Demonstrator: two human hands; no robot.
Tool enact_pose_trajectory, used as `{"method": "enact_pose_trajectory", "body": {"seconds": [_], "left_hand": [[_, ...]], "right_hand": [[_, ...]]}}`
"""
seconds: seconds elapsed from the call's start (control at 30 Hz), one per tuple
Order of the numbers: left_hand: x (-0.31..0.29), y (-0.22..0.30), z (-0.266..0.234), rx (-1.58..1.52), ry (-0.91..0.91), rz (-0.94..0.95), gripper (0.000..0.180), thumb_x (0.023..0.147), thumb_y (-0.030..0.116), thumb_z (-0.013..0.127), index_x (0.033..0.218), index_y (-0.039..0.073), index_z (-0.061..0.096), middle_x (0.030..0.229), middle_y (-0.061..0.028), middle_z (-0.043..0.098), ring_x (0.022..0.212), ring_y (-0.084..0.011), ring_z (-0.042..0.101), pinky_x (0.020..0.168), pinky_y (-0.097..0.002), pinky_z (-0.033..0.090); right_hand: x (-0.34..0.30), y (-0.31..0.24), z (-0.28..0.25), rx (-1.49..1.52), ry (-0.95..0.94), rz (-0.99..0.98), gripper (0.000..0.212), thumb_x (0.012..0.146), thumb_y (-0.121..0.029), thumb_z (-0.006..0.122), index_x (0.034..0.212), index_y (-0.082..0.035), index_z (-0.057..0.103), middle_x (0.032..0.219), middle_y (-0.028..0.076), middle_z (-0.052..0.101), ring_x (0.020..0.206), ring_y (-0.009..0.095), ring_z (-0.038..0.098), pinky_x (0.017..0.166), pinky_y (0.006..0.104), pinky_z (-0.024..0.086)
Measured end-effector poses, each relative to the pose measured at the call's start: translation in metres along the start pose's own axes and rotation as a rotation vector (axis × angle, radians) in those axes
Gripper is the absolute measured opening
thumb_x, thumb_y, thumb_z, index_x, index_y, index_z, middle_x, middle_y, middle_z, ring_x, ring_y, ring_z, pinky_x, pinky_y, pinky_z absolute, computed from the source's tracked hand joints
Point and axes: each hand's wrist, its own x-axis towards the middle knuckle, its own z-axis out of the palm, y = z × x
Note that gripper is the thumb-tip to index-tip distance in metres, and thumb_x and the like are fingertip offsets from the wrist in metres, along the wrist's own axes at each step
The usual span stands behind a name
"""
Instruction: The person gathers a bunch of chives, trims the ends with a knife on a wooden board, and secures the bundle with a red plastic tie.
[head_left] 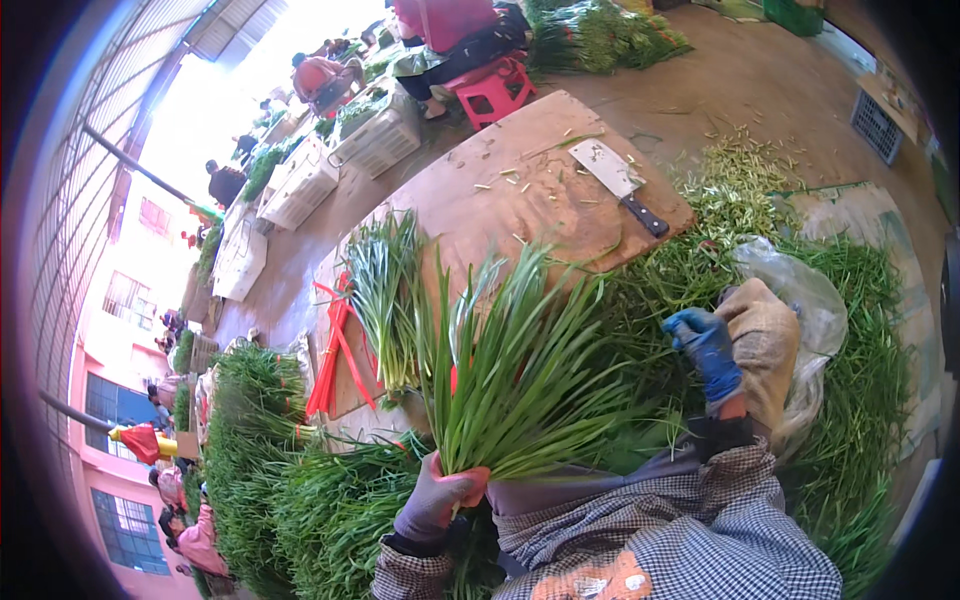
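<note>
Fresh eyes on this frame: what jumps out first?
First, the big fanned bunch of green stalks near the center, gripped low down by the left hand. Next, the right hand in its bright blue glove, to the right of the bunch. Then the cleaver lying on the upper right part of the brown board.

**Board (470,190) flanked by heaps**

A cleaver (610,172) is laid on the board's right part, with cut pieces (740,185) strewn to its right. A bundle of stalks (388,300) is placed at the board's left, strips (328,365) beside it. Before the board, at lower centre, a bunch of leaves (520,385) is held in the left hand (440,497). The lower left is filled by one heap (335,515), the right side by another heap (850,290). Behind the board, a stool (492,90) is set at the top; crates (300,187) are ranged upper left.
</note>
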Motion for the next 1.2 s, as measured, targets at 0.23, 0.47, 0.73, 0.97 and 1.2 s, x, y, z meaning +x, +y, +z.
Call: {"method": "enact_pose_trajectory", "body": {"seconds": [0.23, 0.47, 0.73, 0.97, 1.2], "left_hand": [[0.007, 0.004, -0.009, -0.045, 0.011, 0.050, 0.032, 0.074, 0.007, 0.071, 0.102, -0.001, 0.059, 0.069, -0.0013, 0.054, 0.048, -0.0076, 0.044, 0.043, -0.0230, 0.032], [0.007, 0.008, -0.003, 0.073, -0.024, 0.007, 0.022, 0.074, 0.002, 0.064, 0.095, -0.002, 0.061, 0.062, -0.0012, 0.054, 0.047, -0.0084, 0.045, 0.043, -0.0234, 0.034], [-0.033, 0.036, 0.040, 0.248, -0.116, -0.030, 0.024, 0.076, 0.005, 0.074, 0.096, 0.000, 0.062, 0.068, -0.0014, 0.061, 0.053, -0.0089, 0.054, 0.048, -0.0235, 0.041], [-0.015, 0.035, 0.019, 0.112, -0.261, -0.007, 0.029, 0.080, 0.006, 0.073, 0.107, 0.003, 0.062, 0.081, -0.0004, 0.064, 0.064, -0.0077, 0.057, 0.056, -0.0215, 0.044], [0.033, 0.096, -0.032, -0.109, 0.010, 0.445, 0.021, 0.085, 0.012, 0.067, 0.103, 0.007, 0.058, 0.074, 0.0020, 0.056, 0.059, -0.0099, 0.054, 0.051, -0.0239, 0.044]], "right_hand": [[-0.014, -0.046, 0.007, 0.101, -0.092, 0.096, 0.013, 0.090, -0.011, 0.062, 0.085, -0.001, 0.070, 0.070, 0.002, 0.065, 0.058, 0.006, 0.055, 0.053, 0.0239, 0.045], [0.005, -0.151, 0.040, 0.400, -0.245, -0.248, 0.017, 0.090, -0.002, 0.056, 0.101, 0.002, 0.069, 0.086, 0.006, 0.069, 0.071, 0.011, 0.064, 0.069, 0.0243, 0.053], [0.052, -0.084, 0.088, -0.094, -0.343, -0.433, 0.029, 0.084, -0.022, 0.063, 0.106, -0.003, 0.067, 0.091, 0.020, 0.068, 0.082, 0.032, 0.066, 0.074, 0.0384, 0.052], [0.037, 0.005, -0.029, -0.472, -0.033, -0.297, 0.023, 0.087, -0.017, 0.061, 0.107, -0.006, 0.069, 0.092, 0.015, 0.070, 0.078, 0.027, 0.067, 0.072, 0.0349, 0.052], [0.013, -0.001, -0.030, -0.224, -0.054, 0.062, 0.020, 0.090, -0.012, 0.061, 0.106, -0.001, 0.068, 0.090, 0.011, 0.070, 0.071, 0.014, 0.065, 0.061, 0.0283, 0.052]]}}
